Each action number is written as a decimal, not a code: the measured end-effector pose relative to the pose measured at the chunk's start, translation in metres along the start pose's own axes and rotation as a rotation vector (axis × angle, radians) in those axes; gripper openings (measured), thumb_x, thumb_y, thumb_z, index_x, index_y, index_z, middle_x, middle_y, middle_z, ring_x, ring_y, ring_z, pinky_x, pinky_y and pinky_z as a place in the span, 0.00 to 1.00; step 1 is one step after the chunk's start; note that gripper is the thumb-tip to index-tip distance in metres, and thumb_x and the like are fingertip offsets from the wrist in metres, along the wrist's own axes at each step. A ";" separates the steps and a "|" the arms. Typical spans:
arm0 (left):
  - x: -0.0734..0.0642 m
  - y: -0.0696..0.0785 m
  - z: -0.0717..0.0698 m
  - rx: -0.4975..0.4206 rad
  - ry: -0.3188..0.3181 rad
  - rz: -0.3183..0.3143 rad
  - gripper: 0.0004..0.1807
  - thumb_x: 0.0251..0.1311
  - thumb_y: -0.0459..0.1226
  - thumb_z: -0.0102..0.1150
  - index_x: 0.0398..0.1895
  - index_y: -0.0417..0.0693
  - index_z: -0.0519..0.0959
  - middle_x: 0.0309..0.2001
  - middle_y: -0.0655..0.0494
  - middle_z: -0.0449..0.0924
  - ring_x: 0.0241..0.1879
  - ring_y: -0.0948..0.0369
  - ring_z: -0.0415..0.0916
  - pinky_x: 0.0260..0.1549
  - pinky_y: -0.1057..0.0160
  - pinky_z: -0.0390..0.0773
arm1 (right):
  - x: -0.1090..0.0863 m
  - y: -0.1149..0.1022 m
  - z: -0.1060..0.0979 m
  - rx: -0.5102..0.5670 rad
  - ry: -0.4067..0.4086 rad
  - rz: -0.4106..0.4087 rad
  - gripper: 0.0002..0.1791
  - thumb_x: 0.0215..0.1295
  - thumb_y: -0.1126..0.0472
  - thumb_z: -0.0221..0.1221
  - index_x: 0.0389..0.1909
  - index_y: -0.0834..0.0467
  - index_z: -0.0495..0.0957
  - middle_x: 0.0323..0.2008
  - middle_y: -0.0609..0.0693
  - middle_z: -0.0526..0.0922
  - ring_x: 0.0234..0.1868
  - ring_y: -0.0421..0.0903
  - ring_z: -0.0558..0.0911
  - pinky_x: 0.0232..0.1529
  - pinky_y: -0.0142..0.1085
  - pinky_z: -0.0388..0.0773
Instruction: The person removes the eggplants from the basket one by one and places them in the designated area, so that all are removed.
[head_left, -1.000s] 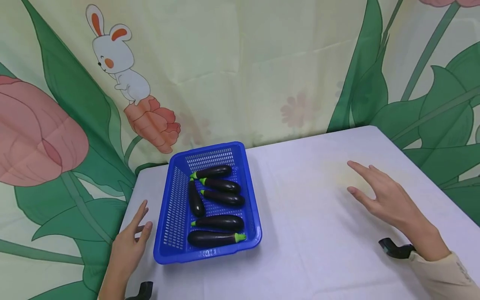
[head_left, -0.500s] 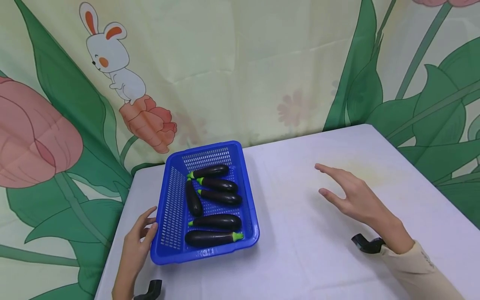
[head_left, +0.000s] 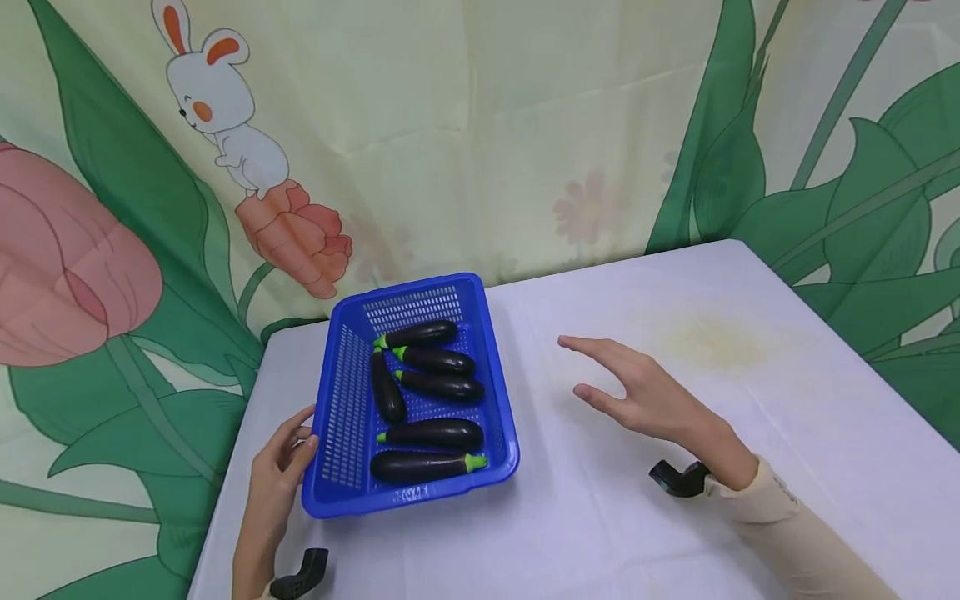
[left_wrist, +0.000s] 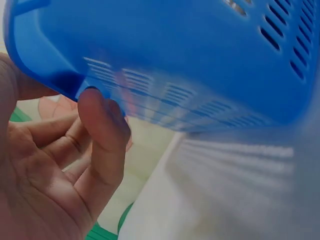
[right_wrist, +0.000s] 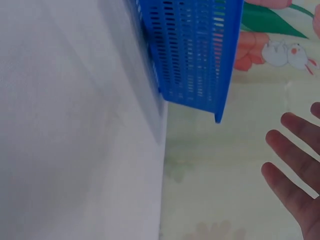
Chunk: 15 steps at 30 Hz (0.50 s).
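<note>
A blue plastic basket (head_left: 501, 383) with slotted walls stands on the left part of the white table. Several dark purple eggplants with green stems lie in it; one eggplant (head_left: 388, 389) runs lengthwise along the left wall, the others lie crosswise. My left hand (head_left: 276, 475) holds the basket's left rim, its fingers bent at the edge in the left wrist view, where the basket wall (left_wrist: 190, 45) fills the top. To the basket's right, my right hand (head_left: 648, 396) is in the air, fingers extended and touching nothing. The right wrist view shows its spread fingertips apart from the basket (right_wrist: 187, 55).
The table (head_left: 585, 508) has a white cloth, its back edge meeting a printed curtain (head_left: 525, 150) with a rabbit and tulips. Black wrist devices are strapped by the left cuff (head_left: 300, 575) and the right cuff (head_left: 678, 479).
My left hand has moved right from beside the basket and taken hold of its left rim. My right hand has moved left, closer to the basket. The eggplants lie as before.
</note>
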<state>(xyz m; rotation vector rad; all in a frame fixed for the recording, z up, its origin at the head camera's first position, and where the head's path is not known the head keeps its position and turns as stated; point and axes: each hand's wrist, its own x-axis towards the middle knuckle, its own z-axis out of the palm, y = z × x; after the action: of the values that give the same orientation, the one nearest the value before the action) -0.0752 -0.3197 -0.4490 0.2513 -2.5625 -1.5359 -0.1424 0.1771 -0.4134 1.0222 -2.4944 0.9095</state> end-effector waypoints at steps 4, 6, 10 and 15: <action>0.001 0.003 -0.002 -0.023 -0.017 -0.031 0.28 0.78 0.45 0.55 0.77 0.52 0.68 0.44 0.68 0.79 0.44 0.75 0.83 0.40 0.71 0.84 | 0.012 -0.008 0.010 0.010 -0.029 -0.013 0.36 0.69 0.56 0.68 0.77 0.50 0.68 0.72 0.46 0.77 0.71 0.47 0.77 0.71 0.42 0.75; 0.001 0.004 -0.003 -0.048 -0.025 -0.043 0.28 0.78 0.45 0.56 0.77 0.51 0.68 0.43 0.67 0.79 0.43 0.73 0.83 0.40 0.71 0.84 | 0.019 -0.012 0.016 0.026 -0.035 -0.028 0.36 0.70 0.55 0.67 0.77 0.50 0.68 0.72 0.47 0.77 0.71 0.47 0.77 0.69 0.46 0.76; 0.001 0.004 -0.003 -0.169 -0.052 -0.061 0.29 0.77 0.42 0.56 0.78 0.46 0.66 0.43 0.64 0.79 0.42 0.71 0.83 0.42 0.72 0.85 | 0.031 -0.021 0.028 0.073 -0.046 -0.068 0.35 0.71 0.55 0.67 0.76 0.51 0.69 0.71 0.48 0.77 0.71 0.49 0.78 0.68 0.50 0.77; 0.001 0.005 -0.003 -0.283 -0.075 -0.090 0.31 0.77 0.40 0.57 0.78 0.43 0.64 0.44 0.64 0.80 0.44 0.70 0.82 0.44 0.71 0.85 | 0.050 -0.034 0.045 0.138 -0.083 -0.121 0.33 0.73 0.54 0.64 0.76 0.52 0.69 0.72 0.49 0.76 0.72 0.50 0.77 0.68 0.51 0.78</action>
<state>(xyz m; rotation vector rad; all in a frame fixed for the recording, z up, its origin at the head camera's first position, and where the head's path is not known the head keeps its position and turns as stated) -0.0761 -0.3199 -0.4435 0.2836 -2.3756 -1.9490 -0.1544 0.1030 -0.4085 1.2643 -2.4325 1.0327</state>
